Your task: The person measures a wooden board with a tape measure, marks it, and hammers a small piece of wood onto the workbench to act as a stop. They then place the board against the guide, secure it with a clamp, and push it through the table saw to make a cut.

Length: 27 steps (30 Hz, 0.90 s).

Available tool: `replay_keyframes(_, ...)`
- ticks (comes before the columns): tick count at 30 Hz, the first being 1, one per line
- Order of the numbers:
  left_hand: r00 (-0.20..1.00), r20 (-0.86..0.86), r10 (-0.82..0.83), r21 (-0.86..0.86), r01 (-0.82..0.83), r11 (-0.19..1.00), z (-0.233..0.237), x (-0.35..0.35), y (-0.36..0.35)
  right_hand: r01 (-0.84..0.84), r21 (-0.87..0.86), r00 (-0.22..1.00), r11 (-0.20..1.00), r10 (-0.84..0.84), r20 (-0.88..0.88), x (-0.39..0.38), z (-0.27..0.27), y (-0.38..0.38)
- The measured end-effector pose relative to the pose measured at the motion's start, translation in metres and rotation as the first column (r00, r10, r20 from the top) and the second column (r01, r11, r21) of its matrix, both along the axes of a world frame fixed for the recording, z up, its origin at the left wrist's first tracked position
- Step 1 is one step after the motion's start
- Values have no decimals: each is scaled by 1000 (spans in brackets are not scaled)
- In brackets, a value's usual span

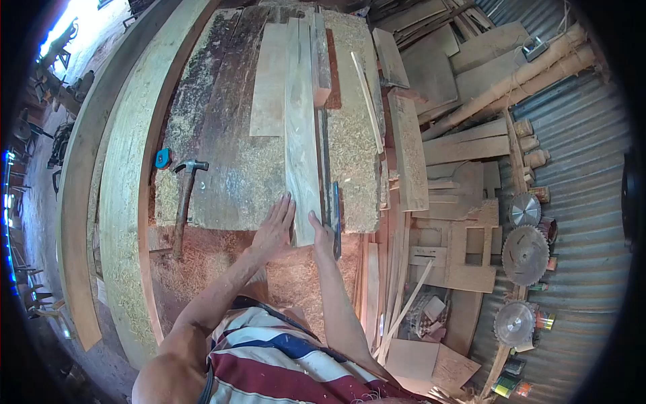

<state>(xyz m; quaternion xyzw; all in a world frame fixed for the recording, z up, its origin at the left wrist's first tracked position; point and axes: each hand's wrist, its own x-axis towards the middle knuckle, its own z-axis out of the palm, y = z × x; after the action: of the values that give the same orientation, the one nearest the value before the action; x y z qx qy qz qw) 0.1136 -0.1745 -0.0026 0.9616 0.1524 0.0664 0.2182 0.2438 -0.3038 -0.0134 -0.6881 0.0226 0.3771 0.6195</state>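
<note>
A long pale wooden board [301, 135] lies lengthwise on the sawdust-strewn workbench [229, 155], its near end between my hands. My left hand [274, 222] rests flat with fingers stretched, their tips touching the board's left edge. At the right edge, my right hand [324, 239] grips the board near its end, thumb on top and the other fingers mostly hidden. Just right of that hand is a narrow dark-blue bar [336, 219], whose kind I cannot make out. Beside the board's far part lie a thinner flat board [268, 81] and a thick wooden block [321, 67].
A claw hammer [185, 202] and a teal tape measure [163, 158] lie at the bench's left. Long thick planks [128, 188] run along that side. Circular saw blades [525, 254] hang by the corrugated wall [585, 202]. Offcuts [471, 249] lean at the right.
</note>
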Motion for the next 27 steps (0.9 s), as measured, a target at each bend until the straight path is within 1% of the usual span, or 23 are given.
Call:
replay_keyframes(2, 998, -66, -1, 149, 10, 989, -14, 3, 4, -15, -72, 998, 997, 20, 65, 3, -3, 5)
replay_keyframes(3, 995, -97, 5, 224, 17, 974, -8, 7, 8, -23, -107, 995, 994, 34, 98, 5, 1, 10)
replay_keyframes(6, 997, -75, -19, -2, 19, 1000, 8, 7, 18, -87, -189, 985, 978, 112, 127, 4, 20, 13)
replay_keyframes(7, 998, -70, -4, -5, 3, 1000, 8, 9, 21, -196, -298, 946, 934, 260, 192, 6, 26, 9)
replay_keyframes(9, 998, -59, 18, -13, -18, 1000, 9, 13, 24, -352, -523, 800, 776, 539, 262, 10, 33, 0)
replay_keyframes(10, 999, -39, 21, -36, -22, 999, 9, 14, 26, -330, -591, 677, 736, 621, 395, 1, 31, -8)
replay_keyframes(11, 1000, -18, 26, -59, -27, 998, 9, 16, 28, -269, -661, 527, 701, 681, 508, -8, 30, -15)
replay_keyframes(13, 999, -1, 39, -73, -39, 997, 7, 17, 31, -296, -736, 208, 609, 793, 573, -12, 43, -26)
replay_keyframes(16, 999, -4, 40, -29, -40, 999, 7, 24, 41, -251, -753, 64, 608, 786, 614, 7, 18, -20)
replay_keyframes(19, 999, -3, 36, -3, -36, 999, 5, 30, 50, -258, -748, 40, 611, 781, 624, 23, 11, -10)
replay_keyframes(22, 999, 10, 39, -5, -39, 999, 5, 39, 59, -225, -752, 4, 620, 772, 635, 32, 10, 1)
replay_keyframes(25, 999, -10, 35, -12, -35, 999, 5, 44, 71, -215, -787, 17, 578, 808, 589, 40, 9, 14)
replay_keyframes(27, 999, -16, 44, -26, -44, 999, 8, 51, 77, -224, -774, 15, 592, 796, 605, 45, 14, 20)
